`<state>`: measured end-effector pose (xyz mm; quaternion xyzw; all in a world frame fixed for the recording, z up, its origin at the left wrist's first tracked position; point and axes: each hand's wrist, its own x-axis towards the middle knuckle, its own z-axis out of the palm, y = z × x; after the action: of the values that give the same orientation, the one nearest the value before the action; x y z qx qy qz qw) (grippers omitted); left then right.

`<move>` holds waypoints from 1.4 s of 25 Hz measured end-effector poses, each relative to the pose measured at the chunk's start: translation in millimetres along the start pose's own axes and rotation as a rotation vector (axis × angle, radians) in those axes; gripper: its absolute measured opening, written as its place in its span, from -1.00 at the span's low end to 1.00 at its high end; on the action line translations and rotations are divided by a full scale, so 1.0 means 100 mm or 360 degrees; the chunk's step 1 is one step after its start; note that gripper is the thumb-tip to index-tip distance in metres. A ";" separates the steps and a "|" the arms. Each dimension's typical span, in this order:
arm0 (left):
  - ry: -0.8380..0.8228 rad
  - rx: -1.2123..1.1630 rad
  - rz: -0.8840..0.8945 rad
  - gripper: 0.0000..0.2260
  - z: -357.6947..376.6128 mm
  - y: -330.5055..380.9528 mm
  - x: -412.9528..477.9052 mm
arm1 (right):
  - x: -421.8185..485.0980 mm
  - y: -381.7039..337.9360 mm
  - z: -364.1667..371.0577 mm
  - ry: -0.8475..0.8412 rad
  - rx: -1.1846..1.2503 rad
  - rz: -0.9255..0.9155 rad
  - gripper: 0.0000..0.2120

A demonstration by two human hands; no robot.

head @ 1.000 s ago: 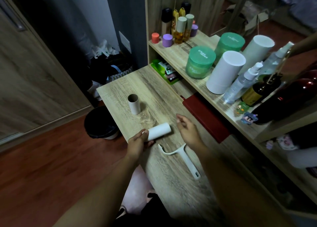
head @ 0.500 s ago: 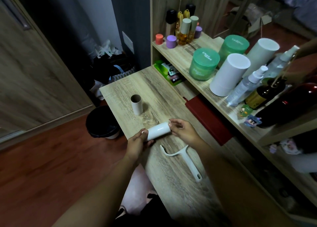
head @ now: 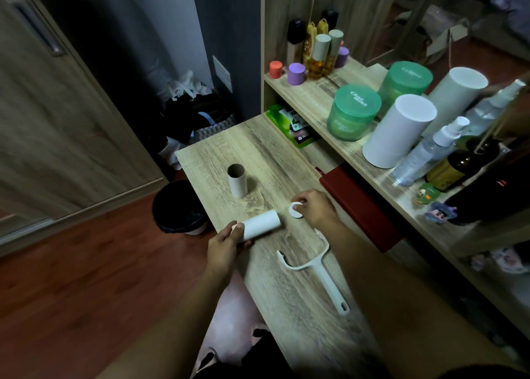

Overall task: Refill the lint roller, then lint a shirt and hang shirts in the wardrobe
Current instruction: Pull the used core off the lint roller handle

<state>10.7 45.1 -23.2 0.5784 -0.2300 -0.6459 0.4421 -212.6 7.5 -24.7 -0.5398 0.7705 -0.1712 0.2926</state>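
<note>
Over the desk (head: pixel 286 278): left grip (head: pixel 223 249) round roll (head: pixel 262 223), right grip (head: pixel 315 209) on cap (head: pixel 295 210).

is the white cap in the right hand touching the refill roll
Apart. The head view shows bare table between the cap, pinched by the right hand, and the near end of the refill roll.

A home bedroom dressing corner is shown.
Cosmetic bottles (head: pixel 317 56) are lined on a wooden vanity shelf (head: pixel 318 91) beside a wardrobe door (head: pixel 57 114).
</note>
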 end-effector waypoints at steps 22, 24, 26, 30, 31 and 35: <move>-0.0395 0.0550 0.0287 -0.52 0.33 0.14 -0.12 | -0.26 -0.02 -0.34 -0.0427 -0.0201 -0.0715 -0.35; -0.0470 0.0496 0.0243 -0.52 0.33 0.16 -0.12 | -0.24 -0.02 -0.37 -0.0396 -0.0147 -0.0714 -0.38; -0.0527 0.0459 0.0241 -0.52 0.31 0.17 -0.12 | -0.22 -0.01 -0.38 -0.0393 -0.0141 -0.0747 -0.40; -0.0606 0.0328 0.0183 -0.54 0.28 0.17 -0.07 | -0.19 -0.01 -0.38 -0.0382 -0.0128 -0.0750 -0.40; -0.0599 0.0311 0.0175 -0.57 0.29 0.17 -0.07 | -0.19 0.00 -0.38 -0.0382 -0.0116 -0.0734 -0.40; -0.0249 0.0454 0.0346 -0.64 0.35 0.12 -0.01 | -0.17 0.04 -0.32 -0.0328 -0.0103 -0.0627 -0.42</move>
<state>-19.1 32.6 -4.5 0.5550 -0.4140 -0.5981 0.4036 -231.8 23.4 1.8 -0.7036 0.6213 -0.1443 0.3132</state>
